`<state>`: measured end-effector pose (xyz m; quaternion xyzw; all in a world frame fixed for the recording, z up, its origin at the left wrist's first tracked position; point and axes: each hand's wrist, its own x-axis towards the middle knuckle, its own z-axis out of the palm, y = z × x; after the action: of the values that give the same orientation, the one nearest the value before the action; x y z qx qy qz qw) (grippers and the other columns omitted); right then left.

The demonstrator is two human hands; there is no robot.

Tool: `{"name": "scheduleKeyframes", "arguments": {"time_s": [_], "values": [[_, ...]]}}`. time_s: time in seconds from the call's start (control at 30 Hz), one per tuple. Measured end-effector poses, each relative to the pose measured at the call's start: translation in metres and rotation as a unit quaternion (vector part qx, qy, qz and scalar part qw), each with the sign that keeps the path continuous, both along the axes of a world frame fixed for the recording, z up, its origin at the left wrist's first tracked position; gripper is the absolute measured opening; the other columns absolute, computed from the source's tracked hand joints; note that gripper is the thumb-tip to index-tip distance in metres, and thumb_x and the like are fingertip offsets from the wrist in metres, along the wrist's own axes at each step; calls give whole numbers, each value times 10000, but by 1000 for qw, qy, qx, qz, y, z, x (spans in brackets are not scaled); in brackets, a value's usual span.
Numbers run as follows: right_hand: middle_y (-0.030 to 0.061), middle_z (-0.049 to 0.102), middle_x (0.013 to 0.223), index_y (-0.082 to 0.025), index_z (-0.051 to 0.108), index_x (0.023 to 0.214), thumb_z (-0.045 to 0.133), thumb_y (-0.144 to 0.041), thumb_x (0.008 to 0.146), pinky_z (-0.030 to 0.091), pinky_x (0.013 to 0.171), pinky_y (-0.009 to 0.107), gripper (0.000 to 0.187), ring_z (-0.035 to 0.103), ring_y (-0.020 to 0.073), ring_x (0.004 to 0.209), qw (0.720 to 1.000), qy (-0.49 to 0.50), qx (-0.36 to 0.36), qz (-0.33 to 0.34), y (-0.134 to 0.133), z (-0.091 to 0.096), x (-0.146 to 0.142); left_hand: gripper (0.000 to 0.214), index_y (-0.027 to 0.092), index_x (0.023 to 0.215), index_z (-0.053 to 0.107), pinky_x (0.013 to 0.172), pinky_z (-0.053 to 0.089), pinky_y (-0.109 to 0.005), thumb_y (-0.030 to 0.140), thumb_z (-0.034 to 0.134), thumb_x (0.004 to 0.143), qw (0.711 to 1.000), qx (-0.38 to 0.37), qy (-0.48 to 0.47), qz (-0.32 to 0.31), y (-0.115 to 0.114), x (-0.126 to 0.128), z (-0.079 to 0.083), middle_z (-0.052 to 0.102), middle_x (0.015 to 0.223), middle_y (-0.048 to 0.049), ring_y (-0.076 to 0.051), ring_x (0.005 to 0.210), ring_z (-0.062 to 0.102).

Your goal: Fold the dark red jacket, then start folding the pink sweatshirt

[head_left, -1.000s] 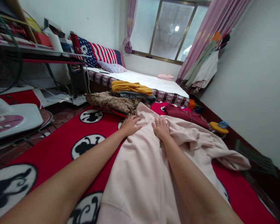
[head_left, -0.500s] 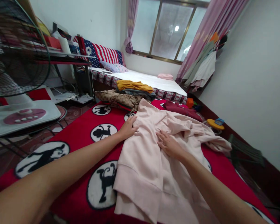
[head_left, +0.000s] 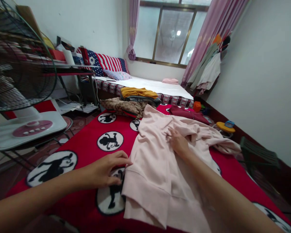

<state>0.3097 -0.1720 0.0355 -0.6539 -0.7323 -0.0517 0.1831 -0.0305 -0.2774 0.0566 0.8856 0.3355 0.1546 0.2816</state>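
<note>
A pale pink sweatshirt (head_left: pixel 150 152), partly folded over itself, lies on a red blanket (head_left: pixel 87 136) with monkey figures in white circles. Its ribbed hem faces me and a sleeve stretches off to the right. My right hand (head_left: pixel 178 142) rests on the middle of the garment, fingers curled in and pinching a bit of its fabric. Beside the left edge, just above the hem, my left hand (head_left: pixel 109 171) hovers with thumb and fingers apart; its fingertips are at the cloth's edge.
Beyond the sweatshirt lie a brown patterned garment (head_left: pixel 123 107), a stack topped by mustard clothing (head_left: pixel 138 93) and a dark red garment (head_left: pixel 188 115). A fan (head_left: pixel 31 126) stands left on a stool. A white-topped bed (head_left: pixel 145 82) is under the window; a yellow stool (head_left: pixel 225 127) stands right.
My left hand has left the sweatshirt's upper left side and come down toward the hem. My right hand's fingers, flatter before, have moved slightly up and curled into the fabric.
</note>
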Motion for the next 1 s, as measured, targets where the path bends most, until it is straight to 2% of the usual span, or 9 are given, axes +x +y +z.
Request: {"name": "scheduleKeyframes", "arguments": {"time_s": [0.1, 0.2, 0.4, 0.47, 0.6, 0.67, 0.77, 0.87, 1.0], "values": [[136, 578, 1265, -228, 529, 1326, 474, -207, 885, 494, 767, 360, 445, 662, 269, 929, 998, -22, -26, -46, 17, 0, -7, 458, 248, 1191, 602, 881, 457, -267, 80, 608, 765, 998, 58, 15, 8, -4, 7, -11, 573, 1155, -57, -186, 1037, 566], [144, 630, 1129, -193, 670, 1067, 443, -199, 887, 477, 731, 351, 290, 668, 251, 829, 999, -11, -21, -43, 33, 5, -9, 268, 207, 994, 650, 790, 447, -236, 53, 500, 834, 995, 95, 1, -22, 0, 17, -12, 623, 1000, -48, -155, 913, 587], [99, 705, 944, -162, 671, 962, 411, -149, 828, 471, 797, 309, 293, 638, 228, 890, 987, 107, 111, -36, 57, 23, 16, 69, 169, 820, 600, 700, 413, -208, 120, 560, 849, 994, 47, -95, -20, -6, 30, 50, 636, 834, -21, -122, 779, 575], [82, 711, 889, -171, 683, 911, 432, -138, 793, 484, 766, 303, 280, 640, 223, 841, 982, 147, 119, -23, 56, 20, 21, 60, 171, 809, 594, 671, 406, -204, 121, 576, 837, 996, 17, -88, -11, -13, 34, 60, 628, 801, -8, -114, 737, 561], [95, 680, 1034, -185, 704, 975, 484, -87, 751, 503, 740, 303, 329, 650, 227, 863, 997, 72, 32, -13, 32, 5, 13, 183, 171, 803, 599, 626, 389, -193, 9, 587, 719, 999, -23, -12, -38, -23, 41, 46, 628, 806, 1, -111, 711, 558], [123, 604, 1220, -191, 652, 1158, 521, -82, 751, 515, 748, 314, 441, 641, 242, 934, 998, 20, 59, -2, 15, 2, 7, 224, 170, 794, 596, 632, 390, -190, -25, 566, 688, 998, -27, 16, -56, -23, 43, 36, 631, 825, -3, -114, 729, 567], [112, 504, 1369, -241, 567, 1296, 518, -44, 774, 513, 837, 333, 560, 609, 221, 1004, 983, -45, 116, 133, -11, 7, 4, 226, 175, 804, 593, 653, 399, -186, -23, 558, 700, 997, -35, 28, -66, -22, 43, 33, 632, 850, -5, -115, 753, 572], [86, 539, 1345, -277, 645, 1177, 502, -63, 841, 479, 924, 386, 424, 584, 215, 1047, 943, -79, 125, 298, -34, 15, 10, 212, 184, 833, 599, 666, 411, -185, 7, 581, 716, 997, -38, 22, -67, -22, 43, 40, 630, 858, -1, -115, 759, 575], [65, 643, 1208, -266, 671, 1095, 492, -126, 896, 471, 923, 387, 302, 583, 215, 1066, 929, -18, 98, 356, -58, 16, 16, 262, 197, 820, 626, 602, 408, -183, -17, 602, 671, 992, -51, 52, -102, -20, 46, 49, 656, 829, 9, -117, 712, 587]]}}
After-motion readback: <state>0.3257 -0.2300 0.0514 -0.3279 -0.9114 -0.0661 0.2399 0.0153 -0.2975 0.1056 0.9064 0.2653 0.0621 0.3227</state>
